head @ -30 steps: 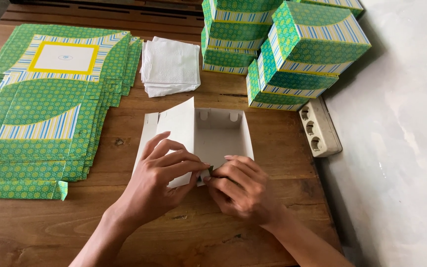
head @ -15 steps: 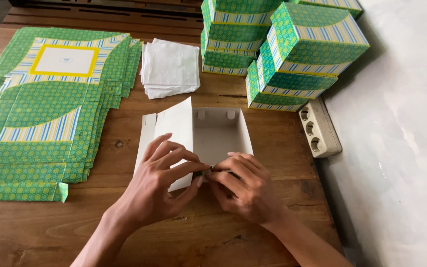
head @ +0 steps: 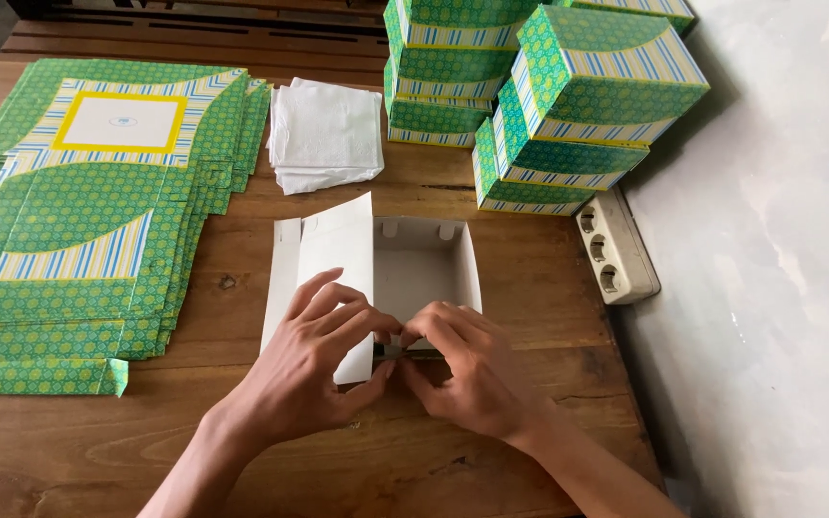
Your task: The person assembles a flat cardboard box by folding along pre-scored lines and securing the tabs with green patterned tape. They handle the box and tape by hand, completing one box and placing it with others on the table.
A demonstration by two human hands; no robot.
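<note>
White box: half-folded box (head: 424, 264) lies just beyond both grips, open side up.
Left hand (head: 314, 369): pinches its near flap.
Right hand (head: 467, 369): pinches the same near edge.
Nearer: both equal.

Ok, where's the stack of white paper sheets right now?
In the head view the white paper sheets lie at the table's far side, between the flat green cartons on the left and the stacked green boxes on the right.

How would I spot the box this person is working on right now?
On the wooden table, look in front of the stacked green boxes, where the left hand and right hand meet. The half-folded box there is open, showing its plain white inside; the others show patterned green.
</note>
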